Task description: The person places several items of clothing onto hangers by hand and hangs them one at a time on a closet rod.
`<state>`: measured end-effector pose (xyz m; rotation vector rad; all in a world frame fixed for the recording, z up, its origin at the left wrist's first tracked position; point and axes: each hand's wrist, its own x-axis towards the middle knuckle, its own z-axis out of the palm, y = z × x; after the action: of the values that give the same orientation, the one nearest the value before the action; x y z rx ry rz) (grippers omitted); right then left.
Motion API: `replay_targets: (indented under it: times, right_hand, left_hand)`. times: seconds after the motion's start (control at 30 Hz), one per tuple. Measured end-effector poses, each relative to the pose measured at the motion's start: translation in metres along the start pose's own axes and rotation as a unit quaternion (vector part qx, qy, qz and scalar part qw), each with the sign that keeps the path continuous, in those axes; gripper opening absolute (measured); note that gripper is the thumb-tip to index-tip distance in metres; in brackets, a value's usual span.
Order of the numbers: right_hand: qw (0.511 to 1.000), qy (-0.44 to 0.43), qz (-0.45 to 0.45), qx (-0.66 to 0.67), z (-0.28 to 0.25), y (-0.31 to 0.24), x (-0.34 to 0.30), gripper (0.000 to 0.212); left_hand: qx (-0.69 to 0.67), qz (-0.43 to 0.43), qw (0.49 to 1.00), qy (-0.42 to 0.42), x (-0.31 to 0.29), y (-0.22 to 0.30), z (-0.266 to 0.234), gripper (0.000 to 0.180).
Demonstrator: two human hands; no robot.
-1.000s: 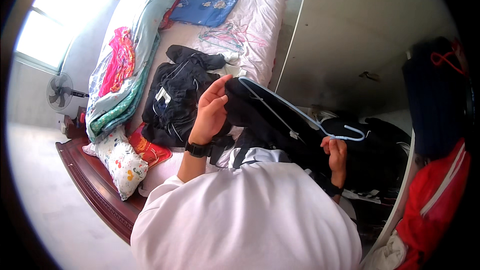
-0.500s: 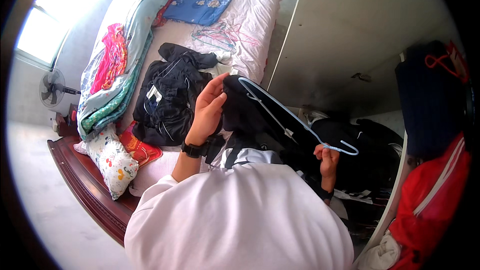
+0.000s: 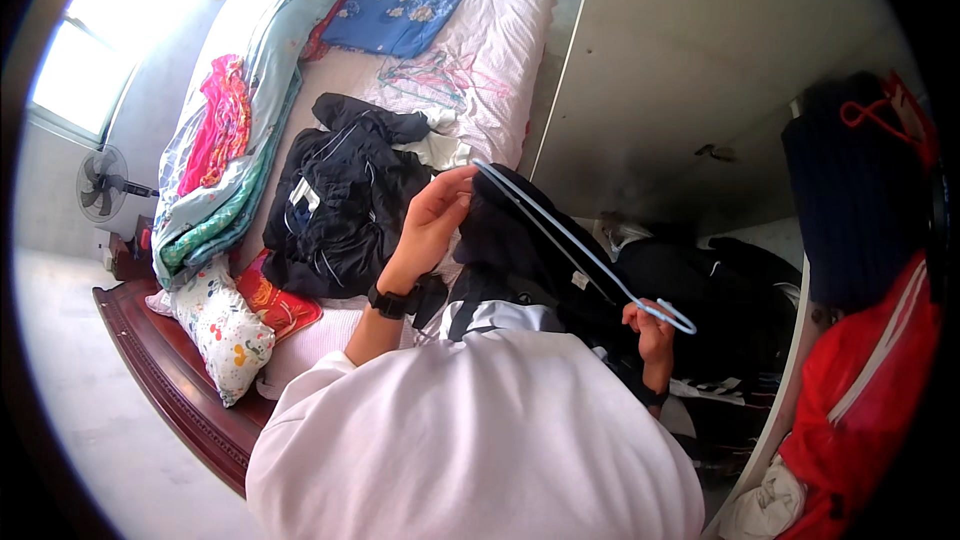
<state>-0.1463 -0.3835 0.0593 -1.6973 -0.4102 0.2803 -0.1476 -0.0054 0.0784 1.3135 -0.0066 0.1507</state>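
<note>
A light-blue clothes hanger (image 3: pixel 580 245) slants across in front of me, its hook at the lower right. My right hand (image 3: pixel 652 328) is closed on the hanger beside the hook. Over the hanger's upper end hangs a black garment (image 3: pixel 490 230), which falls below the bars. At that end my left hand (image 3: pixel 432 225) pinches the garment's edge with fingers and thumb; the fingertips are partly hidden by the cloth. A small white tag (image 3: pixel 580 281) shows on the dark fabric under the hanger.
Left of my hands, a black jacket (image 3: pixel 345 200) lies on the bed (image 3: pixel 500 15). Several hangers (image 3: pixel 440 80) and a folded blue cloth (image 3: pixel 395 20) lie farther back. On the right stands a wardrobe panel (image 3: pixel 690 60), with dark clothes (image 3: pixel 740 280) and a red garment (image 3: pixel 860 390) nearby.
The hanger has tilted so that it looks narrower, and its hook has swung down and left. My left hand has shifted slightly right and down along with the garment's edge.
</note>
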Motion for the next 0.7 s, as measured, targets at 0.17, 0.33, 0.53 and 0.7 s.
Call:
replay_targets:
  times: [0.17,0.33,0.53,0.7]
  right_hand:
    - [0.988,-0.074,-0.116,-0.071,0.006,-0.032,0.009,0.019]
    - [0.984,-0.085,-0.149,-0.053,0.022,-0.049,0.011,0.032]
    - [0.995,-0.072,-0.068,0.016,0.050,-0.047,0.013,0.044]
    - [0.996,-0.011,0.088,0.027,0.034,-0.035,0.015,0.040]
  left_hand:
    - [-0.205,0.014,0.976,0.071,0.011,-0.011,0.005,0.026]
    - [-0.096,-0.023,0.991,0.088,0.011,0.001,0.009,0.020]
    - [0.040,-0.074,0.990,-0.114,0.014,-0.037,0.047,0.030]
    - [0.552,-0.402,0.675,-0.278,-0.064,-0.272,-0.056,0.071]
